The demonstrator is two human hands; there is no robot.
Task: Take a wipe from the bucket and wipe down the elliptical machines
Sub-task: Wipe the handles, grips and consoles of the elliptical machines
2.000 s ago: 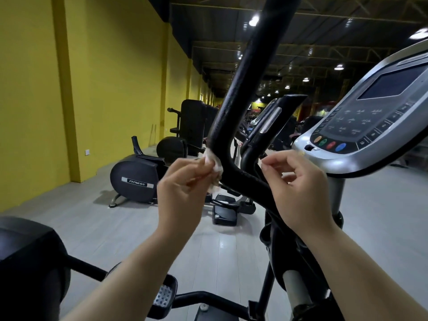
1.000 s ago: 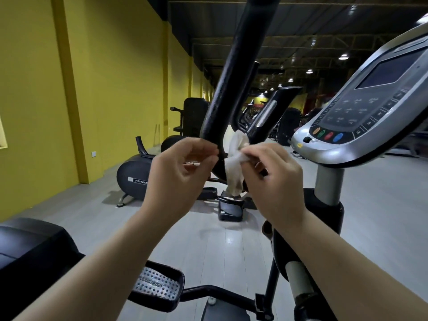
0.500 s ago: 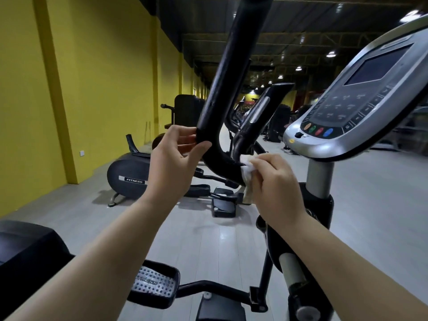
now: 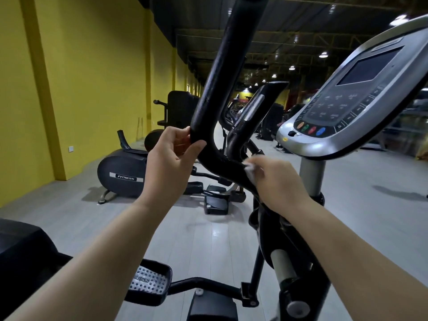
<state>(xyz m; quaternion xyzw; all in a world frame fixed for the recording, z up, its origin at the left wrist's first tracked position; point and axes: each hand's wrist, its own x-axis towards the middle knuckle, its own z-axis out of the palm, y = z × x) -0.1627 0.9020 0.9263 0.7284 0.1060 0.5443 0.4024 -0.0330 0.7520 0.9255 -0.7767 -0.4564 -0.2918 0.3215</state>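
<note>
1. Pedal [image 4: 150,282] of the elliptical is nearest, low at the front, with a studded surface; no hand touches it.
2. Right grip [image 4: 278,181] is closed on the wipe [image 4: 250,170]. The fingers pinch the small white bunch and press it on the lower part of the black handlebar [image 4: 222,72], just below the bend. This spot is blurred, so I judge that wiping is in progress.
3. Left grip [image 4: 169,163] is closed around the same handlebar at the bend, thumb and fingers curled round it.
4. I think this bar is a moving arm. If the left grip loosens, the push of the wipe may swing it, and the pedal with it.
5. The wipe is bunched small, so it may slip from the fingers or miss much of the surface.
6. Console [image 4: 347,107] stands just beyond the right grip, untouched; a wet wipe could press its buttons.
7. The bucket is not in view.
</note>
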